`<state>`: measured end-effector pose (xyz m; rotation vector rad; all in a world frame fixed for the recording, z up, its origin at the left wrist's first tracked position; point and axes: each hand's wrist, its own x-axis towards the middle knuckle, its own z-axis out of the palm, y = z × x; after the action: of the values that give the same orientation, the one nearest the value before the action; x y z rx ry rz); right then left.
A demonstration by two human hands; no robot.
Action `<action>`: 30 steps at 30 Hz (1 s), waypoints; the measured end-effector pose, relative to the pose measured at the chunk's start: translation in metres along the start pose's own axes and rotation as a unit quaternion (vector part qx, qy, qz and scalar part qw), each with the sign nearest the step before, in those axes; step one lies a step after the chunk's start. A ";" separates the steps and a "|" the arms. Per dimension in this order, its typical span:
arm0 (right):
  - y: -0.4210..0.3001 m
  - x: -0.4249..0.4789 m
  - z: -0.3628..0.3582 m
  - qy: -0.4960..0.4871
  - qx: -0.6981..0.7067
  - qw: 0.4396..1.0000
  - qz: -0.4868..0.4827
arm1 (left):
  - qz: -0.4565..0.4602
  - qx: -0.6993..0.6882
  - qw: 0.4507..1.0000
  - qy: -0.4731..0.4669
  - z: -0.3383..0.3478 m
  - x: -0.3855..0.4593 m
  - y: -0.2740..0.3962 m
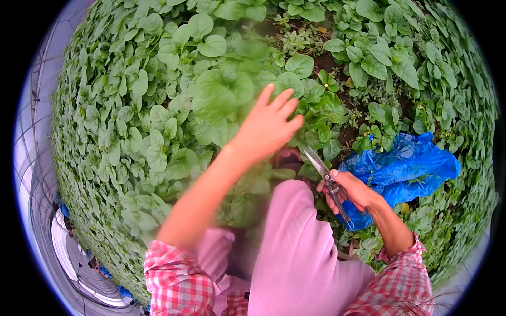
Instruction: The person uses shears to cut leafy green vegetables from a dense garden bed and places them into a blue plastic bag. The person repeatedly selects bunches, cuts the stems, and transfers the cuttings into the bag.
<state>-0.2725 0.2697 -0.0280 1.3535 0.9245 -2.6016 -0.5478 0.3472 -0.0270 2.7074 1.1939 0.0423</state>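
My left hand [270, 124] reaches out over broad green leaves [215, 96], back of the hand up and fingers apart. Nothing shows in it, though its palm side is hidden and the arm is blurred by motion. In my right hand [352, 187] is a pair of garden snips [326, 175] with a coil spring and red on the handles. Their pointed blades aim up and left, slightly parted, beside the leaves near my knee. A crumpled blue plastic bag [403, 170] lies on the plants just beyond my right hand, with some green bits on it.
Dense leafy plants [110, 130] spread on both sides. A strip of brown soil [326, 63] with small weeds [302, 39] runs between them ahead. My pink-clad knee [294, 205] rises close to the snips. Sheeting on a frame [37, 91] curves along the left edge.
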 end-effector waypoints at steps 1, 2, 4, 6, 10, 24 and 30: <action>-0.002 -0.001 -0.002 -0.003 -0.004 1.000 -0.008 | -0.001 0.000 1.000 -0.018 0.000 -0.011 -0.009; -0.004 -0.001 -0.003 -0.005 0.010 1.000 -0.018 | 0.001 -0.007 1.000 0.013 0.003 -0.023 -0.012; -0.011 0.001 -0.001 -0.014 0.035 0.999 -0.038 | -0.012 -0.015 1.000 0.002 0.011 -0.052 -0.020; -0.024 0.012 0.005 -0.042 0.043 0.997 -0.046 | -0.028 -0.008 1.000 -0.009 0.021 -0.069 -0.023; -0.048 0.038 0.014 -0.028 0.049 0.998 -0.037 | -0.061 -0.006 0.998 -0.015 0.023 -0.066 -0.020; -0.065 0.066 0.000 0.061 -0.078 0.995 0.023 | -0.145 0.013 0.989 0.023 0.034 -0.019 -0.004; -0.065 0.081 -0.001 0.073 -0.122 0.990 -0.016 | -0.169 0.025 0.984 0.054 0.042 -0.018 -0.003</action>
<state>-0.3420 0.3405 -0.0598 1.4864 1.2472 -2.3402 -0.5581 0.3300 -0.0682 2.5317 1.6906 0.1140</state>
